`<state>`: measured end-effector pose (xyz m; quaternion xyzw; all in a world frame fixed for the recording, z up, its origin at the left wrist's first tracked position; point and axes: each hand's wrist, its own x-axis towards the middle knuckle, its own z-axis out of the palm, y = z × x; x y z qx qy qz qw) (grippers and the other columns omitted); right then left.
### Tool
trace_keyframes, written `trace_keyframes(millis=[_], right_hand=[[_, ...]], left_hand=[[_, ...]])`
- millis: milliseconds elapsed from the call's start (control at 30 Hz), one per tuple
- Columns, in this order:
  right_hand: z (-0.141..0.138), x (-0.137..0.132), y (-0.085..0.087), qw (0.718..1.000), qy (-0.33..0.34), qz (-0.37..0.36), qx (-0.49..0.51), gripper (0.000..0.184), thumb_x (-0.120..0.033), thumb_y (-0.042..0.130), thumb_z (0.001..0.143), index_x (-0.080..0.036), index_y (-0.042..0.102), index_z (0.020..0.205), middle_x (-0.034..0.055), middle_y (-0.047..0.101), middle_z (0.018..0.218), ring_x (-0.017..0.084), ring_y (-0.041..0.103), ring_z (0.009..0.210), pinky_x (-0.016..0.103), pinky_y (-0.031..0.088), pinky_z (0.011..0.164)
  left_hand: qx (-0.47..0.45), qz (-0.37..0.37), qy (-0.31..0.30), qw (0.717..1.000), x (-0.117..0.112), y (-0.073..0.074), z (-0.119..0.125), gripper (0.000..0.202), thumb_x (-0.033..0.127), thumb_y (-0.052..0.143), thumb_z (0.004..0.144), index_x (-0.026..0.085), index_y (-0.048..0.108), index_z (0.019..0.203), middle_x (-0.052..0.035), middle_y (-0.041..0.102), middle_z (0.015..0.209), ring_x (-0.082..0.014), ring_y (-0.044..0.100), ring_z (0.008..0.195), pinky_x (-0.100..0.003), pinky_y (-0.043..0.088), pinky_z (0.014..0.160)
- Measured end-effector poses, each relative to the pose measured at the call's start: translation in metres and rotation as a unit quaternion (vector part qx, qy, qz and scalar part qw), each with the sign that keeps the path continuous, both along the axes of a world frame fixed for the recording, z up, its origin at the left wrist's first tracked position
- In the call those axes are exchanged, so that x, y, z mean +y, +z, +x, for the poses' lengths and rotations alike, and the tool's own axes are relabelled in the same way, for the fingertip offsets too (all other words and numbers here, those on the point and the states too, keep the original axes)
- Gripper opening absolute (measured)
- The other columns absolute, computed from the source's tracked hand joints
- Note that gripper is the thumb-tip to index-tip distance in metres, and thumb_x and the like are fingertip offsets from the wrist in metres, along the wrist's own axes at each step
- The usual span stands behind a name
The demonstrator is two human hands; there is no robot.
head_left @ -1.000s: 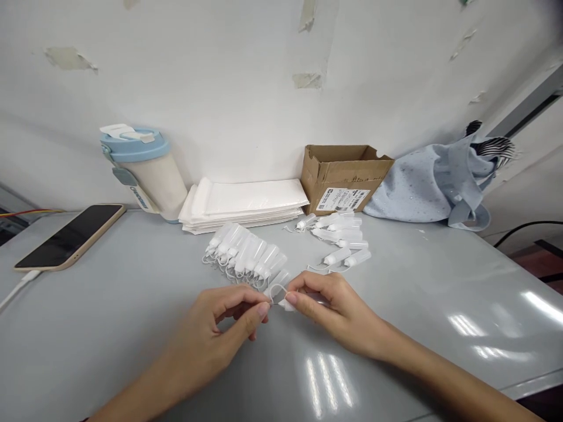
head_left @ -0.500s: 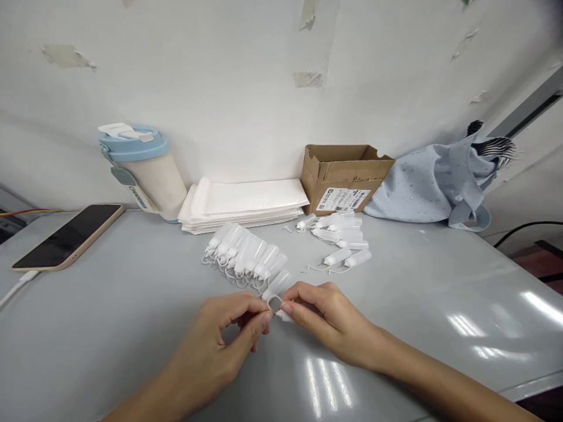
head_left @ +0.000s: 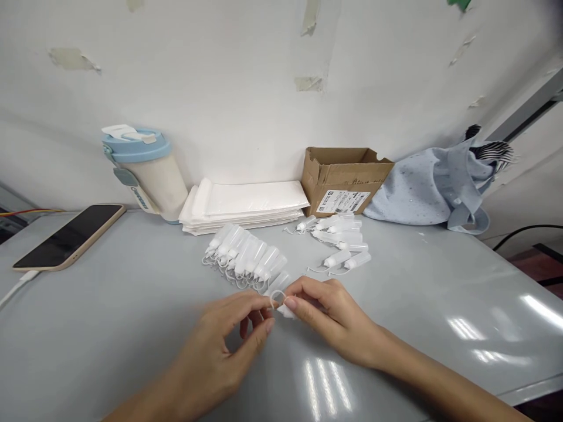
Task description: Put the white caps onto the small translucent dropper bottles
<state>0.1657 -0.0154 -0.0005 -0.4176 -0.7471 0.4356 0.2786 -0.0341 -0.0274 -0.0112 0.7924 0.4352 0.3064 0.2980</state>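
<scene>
My right hand (head_left: pixel 329 308) pinches a small white squeeze bottle (head_left: pixel 288 313), most of it hidden by the fingers. A thin white strap (head_left: pixel 278 292) arches up from the bottle in a loop. At the loop's left side is my left hand (head_left: pixel 233 328), its thumb and index finger apart and the index tip touching or nearly touching the strap. Just behind the hands, a translucent squeeze bottle (head_left: pixel 278 282) lies at the end of a slanting row of similar bottles (head_left: pixel 246 252) with curled straps.
More small bottles (head_left: pixel 341 234) lie loose at the right, before an open cardboard box (head_left: pixel 343 176). White envelopes (head_left: pixel 250 199) are stacked against the wall, beside a blue-lidded tumbler (head_left: pixel 153 176). A charging phone (head_left: pixel 70 237) rests far left; a light-blue bag (head_left: pixel 417 187) leans right.
My left thumb and index finger have parted and let go of the strap's end. My right hand keeps its pinch, shifted very slightly. The bottles on the table lie as before.
</scene>
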Motion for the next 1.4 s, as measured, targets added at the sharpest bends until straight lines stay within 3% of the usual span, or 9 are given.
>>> trace_keyframes(millis=[267,400,467,533,633,733,1033,1200,1400], right_hand=[[-0.001,0.001,-0.002,1.0,0.004,-0.008,-0.029,0.025,-0.036,0.045,0.093,-0.017,0.059,0.085,-0.0043,0.049,0.061,0.009,0.042,0.054,0.02,0.032,0.05],[-0.001,0.004,-0.001,0.999,-0.008,-0.018,-0.027,0.023,-0.038,0.057,0.087,-0.018,0.058,0.098,0.0,0.06,0.08,0.012,0.054,0.069,0.022,0.041,0.058],[0.001,0.006,-0.003,0.999,-0.015,0.003,-0.043,0.032,-0.04,0.061,0.084,-0.018,0.055,0.108,0.0032,0.061,0.092,0.015,0.057,0.077,0.025,0.046,0.065],[0.003,0.009,-0.007,0.996,-0.021,0.049,-0.068,0.04,-0.039,0.061,0.085,-0.018,0.051,0.117,0.006,0.06,0.099,0.017,0.057,0.081,0.029,0.048,0.07],[0.005,0.011,-0.016,0.985,-0.01,0.136,-0.107,0.036,-0.028,0.055,0.089,-0.017,0.048,0.123,0.0097,0.058,0.109,0.019,0.058,0.09,0.034,0.05,0.078],[0.005,0.011,-0.022,0.969,0.021,0.201,-0.144,0.027,-0.016,0.049,0.091,-0.016,0.054,0.117,0.0113,0.058,0.112,0.02,0.057,0.098,0.036,0.05,0.084],[0.003,0.011,-0.025,0.938,0.057,0.272,-0.207,0.034,-0.001,0.041,0.087,-0.016,0.058,0.113,0.0117,0.06,0.11,0.02,0.056,0.097,0.032,0.051,0.077],[0.003,0.011,-0.028,0.917,0.051,0.318,-0.237,0.041,0.004,0.036,0.084,-0.015,0.057,0.114,0.0115,0.059,0.113,0.021,0.053,0.095,0.031,0.05,0.072],[0.001,0.009,-0.029,0.906,0.077,0.326,-0.258,0.038,0.002,0.036,0.087,-0.013,0.057,0.114,0.01,0.058,0.12,0.021,0.051,0.094,0.031,0.05,0.073]], left_hand=[[0.002,0.025,-0.002,1.0,0.003,-0.003,-0.001,0.014,0.021,0.049,0.088,0.021,0.062,0.082,0.0034,0.06,0.064,-0.0102,0.054,0.057,-0.019,0.044,0.055],[0.013,-0.008,0.008,1.0,0.009,0.003,-0.008,0.018,0.025,0.049,0.088,0.022,0.063,0.077,0.0044,0.06,0.063,-0.0099,0.054,0.056,-0.019,0.042,0.055],[0.007,-0.022,0.065,0.998,0.014,0.009,-0.014,0.019,0.03,0.052,0.086,0.023,0.064,0.073,0.0051,0.06,0.059,-0.0103,0.055,0.055,-0.019,0.042,0.053],[-0.011,-0.014,0.162,0.987,0.021,0.013,-0.021,0.019,0.035,0.056,0.082,0.023,0.065,0.071,0.005,0.059,0.054,-0.0114,0.056,0.053,-0.018,0.041,0.048],[-0.032,-0.002,0.296,0.955,0.033,0.013,-0.029,0.018,0.037,0.061,0.077,0.022,0.067,0.071,0.0047,0.061,0.052,-0.0122,0.057,0.052,-0.019,0.043,0.049],[-0.032,0.01,0.348,0.937,0.041,0.008,-0.032,0.019,0.037,0.06,0.076,0.02,0.066,0.069,0.0043,0.06,0.053,-0.012,0.056,0.051,-0.019,0.045,0.052],[0.098,0.062,0.274,0.955,0.04,-0.003,-0.029,0.024,0.038,0.053,0.081,0.018,0.065,0.075,0.0009,0.064,0.063,-0.013,0.051,0.055,-0.023,0.04,0.056],[0.143,0.051,0.255,0.955,0.04,-0.001,-0.028,0.033,0.042,0.051,0.082,0.019,0.058,0.059,0.0038,0.049,0.049,-0.0111,0.041,0.048,-0.023,0.033,0.05],[0.146,0.049,0.253,0.955,0.034,0.006,-0.026,0.041,0.042,0.047,0.084,0.018,0.04,0.05,0.005,0.031,0.049,-0.0096,0.029,0.048,-0.023,0.027,0.048]])
